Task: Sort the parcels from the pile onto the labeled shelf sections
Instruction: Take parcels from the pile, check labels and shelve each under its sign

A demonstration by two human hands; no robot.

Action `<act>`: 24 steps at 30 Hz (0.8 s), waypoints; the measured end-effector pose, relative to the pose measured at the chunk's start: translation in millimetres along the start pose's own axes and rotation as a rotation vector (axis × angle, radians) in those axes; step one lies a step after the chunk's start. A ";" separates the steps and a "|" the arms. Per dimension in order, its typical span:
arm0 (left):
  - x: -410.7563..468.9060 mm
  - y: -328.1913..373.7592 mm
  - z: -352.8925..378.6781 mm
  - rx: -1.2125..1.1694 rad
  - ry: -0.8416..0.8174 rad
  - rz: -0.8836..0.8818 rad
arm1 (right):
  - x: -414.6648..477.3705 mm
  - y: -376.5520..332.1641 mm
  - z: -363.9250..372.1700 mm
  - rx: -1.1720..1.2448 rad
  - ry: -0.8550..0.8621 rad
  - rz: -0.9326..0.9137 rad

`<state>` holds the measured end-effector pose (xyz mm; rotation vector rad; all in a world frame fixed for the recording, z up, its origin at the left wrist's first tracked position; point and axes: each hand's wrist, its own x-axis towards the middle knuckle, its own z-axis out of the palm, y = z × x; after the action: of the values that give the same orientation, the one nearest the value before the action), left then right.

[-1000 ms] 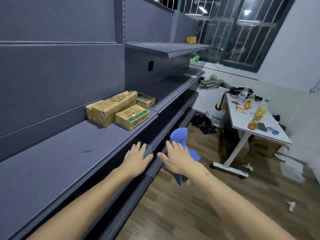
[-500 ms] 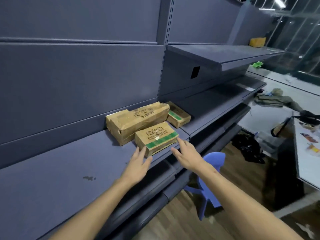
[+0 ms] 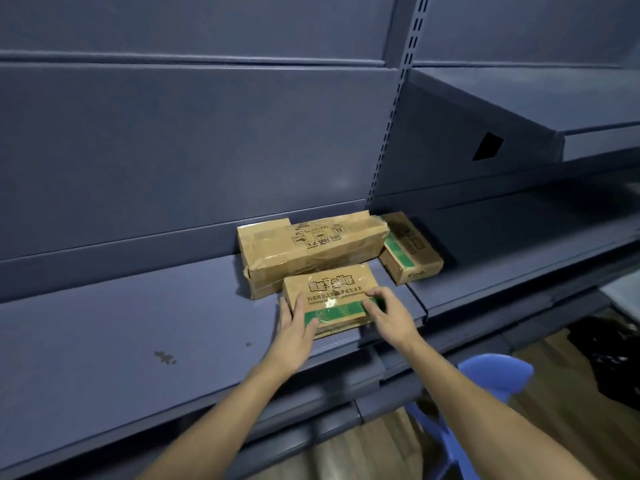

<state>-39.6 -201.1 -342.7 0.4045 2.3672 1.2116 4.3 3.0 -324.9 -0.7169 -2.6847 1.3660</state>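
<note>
Front parcel [image 3: 332, 296], a flat brown cardboard box with a green band along its near edge and dark printed characters on top, lies flat at the front lip of the grey-blue metal shelf [image 3: 138, 323]. Half a second earlier both hands were spread and just short of it; now they are on it. The left hand [image 3: 296, 327] lays straight fingers along the box's left end, thumb across the green band. The right hand [image 3: 391, 317] bends its fingers over the top near the right end, thumb at the near edge. The view has also closed in on the shelf. Judged from this, the reach is over and the pick-up is beginning; the front parcel is not yet raised. A patch of glossy tape shows on its top, and its near edge looks slightly crumpled. Just behind it, touching or nearly so, a long brown cardboard parcel wrapped in clear tape [image 3: 311, 247] lies against the back panel. A smaller brown parcel with a green band [image 3: 410, 252] sits at that one's right end, in the next bay past the slotted upright [image 3: 398, 116]. No section labels can be read here, so the destination cannot be told. A blue plastic chair [image 3: 491, 375] stands on the floor below.
</note>
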 end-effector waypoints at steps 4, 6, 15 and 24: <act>-3.4 -1.5 7.3 -0.075 0.049 0.031 | -2.5 7.9 1.1 0.110 0.094 -0.060; -12.3 1.0 4.5 -0.104 0.081 0.050 | -8.9 8.9 1.2 0.103 0.133 -0.073; -106.4 20.9 -33.6 -0.057 0.287 0.215 | -93.4 -24.8 -21.5 0.148 0.147 -0.201; -149.5 39.9 -64.6 -0.114 0.382 0.109 | -137.5 -66.9 -19.3 0.062 0.133 -0.343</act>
<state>57.6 -289.7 -238.6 0.2880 2.6002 1.5869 106.0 -74.1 -238.6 -0.3091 -2.5009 1.2586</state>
